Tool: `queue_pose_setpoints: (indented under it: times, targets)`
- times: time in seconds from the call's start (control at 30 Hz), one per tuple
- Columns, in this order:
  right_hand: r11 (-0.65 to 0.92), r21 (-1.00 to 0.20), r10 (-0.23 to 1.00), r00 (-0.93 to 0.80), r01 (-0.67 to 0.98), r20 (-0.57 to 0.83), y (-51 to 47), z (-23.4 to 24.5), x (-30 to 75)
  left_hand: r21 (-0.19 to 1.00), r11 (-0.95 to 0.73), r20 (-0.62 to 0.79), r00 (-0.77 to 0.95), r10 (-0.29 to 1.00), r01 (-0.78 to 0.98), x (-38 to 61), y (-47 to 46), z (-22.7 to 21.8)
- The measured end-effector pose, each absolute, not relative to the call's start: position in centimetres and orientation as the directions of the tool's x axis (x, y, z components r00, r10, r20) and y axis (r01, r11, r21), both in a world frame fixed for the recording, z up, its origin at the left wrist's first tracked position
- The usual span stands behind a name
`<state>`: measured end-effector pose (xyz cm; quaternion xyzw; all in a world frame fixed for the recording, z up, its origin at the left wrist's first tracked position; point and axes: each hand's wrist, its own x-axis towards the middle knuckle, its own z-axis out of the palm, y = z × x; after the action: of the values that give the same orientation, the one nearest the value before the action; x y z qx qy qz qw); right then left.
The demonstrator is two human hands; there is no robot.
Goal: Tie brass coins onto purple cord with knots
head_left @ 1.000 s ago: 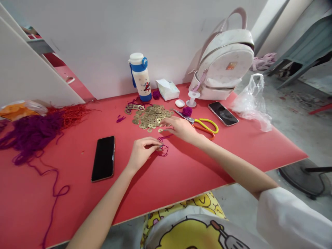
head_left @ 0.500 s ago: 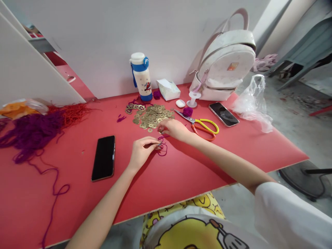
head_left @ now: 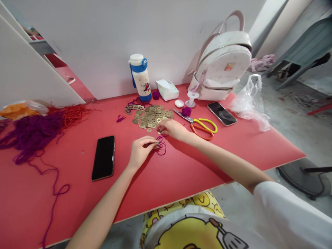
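Observation:
My left hand point(head_left: 141, 149) is closed in a pinch on a purple cord point(head_left: 162, 152), whose loops lie on the red table just past the fingertips. Close by on the right, my right hand point(head_left: 172, 128) rests at the near edge of a pile of brass-coloured coins with holes point(head_left: 151, 117). Its fingers are bent together, and what they hold, if anything, is hidden. Behind the pile on the left lie several coins with purple cord through them point(head_left: 133, 108). Scissors point(head_left: 198, 126) with one yellow and one orange handle lie right of my right hand.
A black phone point(head_left: 103, 158) lies left; another phone point(head_left: 222, 113) lies right. Purple yarn point(head_left: 33, 133) spreads over the left side. At the back stand a bottle point(head_left: 140, 77), a tissue pack point(head_left: 167, 90), a white spool point(head_left: 192, 99) and a white backpack point(head_left: 220, 65). A plastic bag point(head_left: 250, 103) sits far right.
The view has shifted slightly, so the things on the right appear a little further left. Both hands keep nearly the same pose and place by the cord and coins.

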<state>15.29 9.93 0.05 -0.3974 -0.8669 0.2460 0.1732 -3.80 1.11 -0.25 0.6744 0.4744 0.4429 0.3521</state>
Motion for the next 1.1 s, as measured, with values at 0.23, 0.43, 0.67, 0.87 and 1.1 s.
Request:
queue_pose_setpoints:
  times: [0.23,0.43,0.67,0.87,1.1]
  targets:
    - [0.578,-0.538,0.775,-0.619,0.614,0.127,9.5,0.4,15.2,0.902,-0.300,0.260,0.163,0.952,0.312,-3.8,1.1,-0.4]
    - [0.582,-0.534,0.767,-0.631,0.613,0.112,9.4,0.8,15.0,0.891,-0.304,0.265,0.157,0.951,0.337,-3.9,1.1,-0.4]
    - [0.572,-0.571,0.746,-0.663,0.588,0.065,10.3,0.8,15.0,0.896,-0.298,0.262,0.150,0.953,0.328,-3.8,1.2,-0.1]
    - [0.578,-0.550,0.761,-0.641,0.603,0.097,10.3,0.5,15.2,0.900,-0.293,0.259,0.147,0.955,0.321,-3.8,1.2,-0.3]
    - [0.454,-0.749,0.858,-0.464,0.483,0.221,8.2,0.3,17.0,0.866,-0.318,0.289,0.132,0.948,0.387,-4.0,1.1,-0.2]
